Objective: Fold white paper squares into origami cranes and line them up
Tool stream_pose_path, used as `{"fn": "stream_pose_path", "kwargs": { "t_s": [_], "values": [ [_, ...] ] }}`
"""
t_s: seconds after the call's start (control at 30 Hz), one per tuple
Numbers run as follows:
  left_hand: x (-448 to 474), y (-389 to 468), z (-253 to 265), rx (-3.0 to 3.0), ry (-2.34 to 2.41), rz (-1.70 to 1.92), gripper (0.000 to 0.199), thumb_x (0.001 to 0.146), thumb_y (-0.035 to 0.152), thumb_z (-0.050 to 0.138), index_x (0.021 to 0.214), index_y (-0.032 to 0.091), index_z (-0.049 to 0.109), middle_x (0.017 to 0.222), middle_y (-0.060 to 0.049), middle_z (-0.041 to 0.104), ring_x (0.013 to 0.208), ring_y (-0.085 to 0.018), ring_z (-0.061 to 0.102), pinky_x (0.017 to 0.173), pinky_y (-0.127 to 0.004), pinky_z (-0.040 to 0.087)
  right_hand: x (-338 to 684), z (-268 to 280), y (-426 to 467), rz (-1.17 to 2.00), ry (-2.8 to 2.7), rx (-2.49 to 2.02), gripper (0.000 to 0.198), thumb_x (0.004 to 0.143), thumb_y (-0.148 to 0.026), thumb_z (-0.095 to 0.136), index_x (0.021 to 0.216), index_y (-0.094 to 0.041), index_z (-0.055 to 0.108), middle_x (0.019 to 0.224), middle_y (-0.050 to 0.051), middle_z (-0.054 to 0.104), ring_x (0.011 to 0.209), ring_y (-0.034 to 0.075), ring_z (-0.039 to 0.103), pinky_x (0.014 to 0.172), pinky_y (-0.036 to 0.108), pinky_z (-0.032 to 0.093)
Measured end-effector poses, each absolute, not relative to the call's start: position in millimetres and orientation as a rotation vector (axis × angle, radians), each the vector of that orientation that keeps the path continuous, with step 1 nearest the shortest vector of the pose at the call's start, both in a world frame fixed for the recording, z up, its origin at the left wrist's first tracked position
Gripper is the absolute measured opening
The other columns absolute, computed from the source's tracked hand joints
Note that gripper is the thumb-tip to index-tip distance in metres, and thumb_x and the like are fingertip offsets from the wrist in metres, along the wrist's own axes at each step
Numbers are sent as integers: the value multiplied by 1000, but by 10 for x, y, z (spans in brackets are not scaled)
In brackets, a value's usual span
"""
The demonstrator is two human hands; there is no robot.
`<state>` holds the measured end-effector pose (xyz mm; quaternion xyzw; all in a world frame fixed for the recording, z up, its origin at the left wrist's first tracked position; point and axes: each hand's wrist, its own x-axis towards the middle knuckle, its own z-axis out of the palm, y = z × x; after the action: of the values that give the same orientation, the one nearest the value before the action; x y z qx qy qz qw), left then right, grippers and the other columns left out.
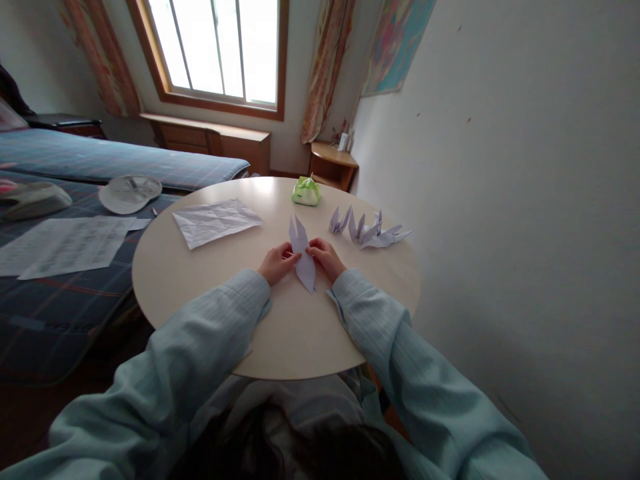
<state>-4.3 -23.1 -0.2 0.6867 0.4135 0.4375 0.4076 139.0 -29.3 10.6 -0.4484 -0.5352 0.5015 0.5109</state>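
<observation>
Between my hands is a folded sheet of white paper (304, 268), long and narrow, with two pointed flaps at its far end and one point toward me. My left hand (278, 262) pinches its left edge, thumb on top. From the other side my right hand (325, 258) grips the right edge, thumb and fingers closed on it. The fingers beneath the paper are partly hidden. Several folded paper cranes (369, 230) stand to the right, beyond my right hand. A creased white sheet (216, 221) lies flat at the far left.
The round cream table (200, 293) carries a green tissue pack (306, 191) near its far edge. Left of it, a bed (100, 263) holds printed sheets (75, 243) and a white cap (131, 193). A white wall (500, 200) rises close on the right.
</observation>
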Motion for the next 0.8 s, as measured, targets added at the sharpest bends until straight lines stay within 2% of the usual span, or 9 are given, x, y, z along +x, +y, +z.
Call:
{"fn": "stream_pose_path", "kwargs": {
  "t_s": [0.8],
  "values": [
    [-43, -302, 74, 1855, 1079, 1088, 20, 67, 30, 52, 80, 15, 57, 67, -1, 61, 60, -13, 57, 56, -23, 46, 1389, 134, -295, 1198, -1313, -1117, 19, 53, -28, 55, 64, -17, 45, 57, -6, 47, 54, 8, 41, 52, 22, 30]
  ]
}}
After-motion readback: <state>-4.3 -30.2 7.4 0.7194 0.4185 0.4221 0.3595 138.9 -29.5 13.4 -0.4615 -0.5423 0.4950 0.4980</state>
